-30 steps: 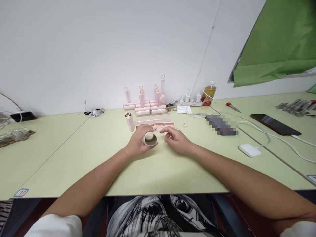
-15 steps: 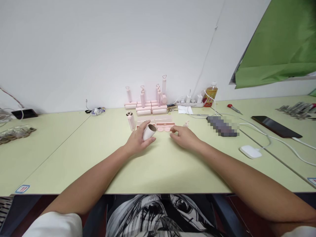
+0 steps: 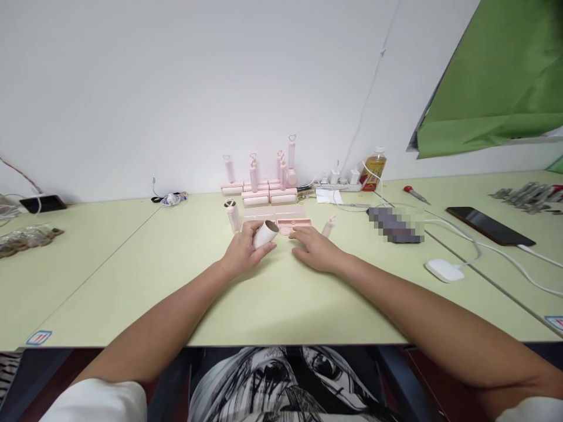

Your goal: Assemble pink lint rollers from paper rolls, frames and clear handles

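My left hand is closed around a white paper roll with a brown cardboard core, its open end tilted up toward me. To its right, my right hand holds nothing, its fingers apart just in front of a shallow pink case part. Round pink pieces lie at that case, partly covered by the fingertips. Beyond my left hand stands a pink roller with a heart-shaped loop, next to another roll end. A small pink handle piece is just past my right hand.
Several pink cylinders with heart loops stand among pink cases by the wall. Right of these are a power strip, a drink bottle, a screwdriver, a phone and a white charger with trailing cables.
My right hand has moved left, closer to the roll and over the round pink pieces, exposing more of the small handle piece. My left hand keeps the roll nearly still.
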### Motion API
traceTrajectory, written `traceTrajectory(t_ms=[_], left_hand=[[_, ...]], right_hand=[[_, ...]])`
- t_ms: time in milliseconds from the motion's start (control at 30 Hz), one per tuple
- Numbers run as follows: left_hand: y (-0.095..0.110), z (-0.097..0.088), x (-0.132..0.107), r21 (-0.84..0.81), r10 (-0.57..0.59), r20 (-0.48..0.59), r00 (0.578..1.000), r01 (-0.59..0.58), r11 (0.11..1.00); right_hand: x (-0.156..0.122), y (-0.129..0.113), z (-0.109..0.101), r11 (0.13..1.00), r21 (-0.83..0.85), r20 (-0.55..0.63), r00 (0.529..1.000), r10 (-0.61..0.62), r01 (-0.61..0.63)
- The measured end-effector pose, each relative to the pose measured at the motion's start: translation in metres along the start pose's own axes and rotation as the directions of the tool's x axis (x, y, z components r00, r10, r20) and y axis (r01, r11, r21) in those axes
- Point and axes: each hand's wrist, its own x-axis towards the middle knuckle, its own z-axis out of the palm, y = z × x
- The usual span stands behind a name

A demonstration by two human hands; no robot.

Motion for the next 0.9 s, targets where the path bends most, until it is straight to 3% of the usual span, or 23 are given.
traceTrajectory(t_ms=[233, 467, 700, 900], left_hand=[[0.001, -0.001, 0.001, -0.012, -0.07, 0.051, 0.996, 0.07, 0.997], [0.001, -0.003, 0.001, -0.019, -0.016, 0.164, 0.986, 0.019, 1.0], [0.006, -0.007, 0.003, -0.015, -0.039, 0.239, 0.97, 0.044, 0.999], [0.006, -0.008, 0.004, 0.028, -0.026, 0.368, 0.929, 0.017, 0.999]], right_hand=[[-0.002, 0.002, 0.0, 0.999, -0.04, 0.099, 0.995, 0.027, -0.023], [-0.001, -0.003, -0.003, 0.991, -0.095, 0.051, 0.993, 0.103, -0.098], [-0.003, -0.009, -0.003, 0.99, -0.066, -0.015, 0.992, 0.126, -0.127], [-0.003, -0.009, -0.005, 0.99, -0.084, 0.126, 0.985, 0.122, -0.111]])
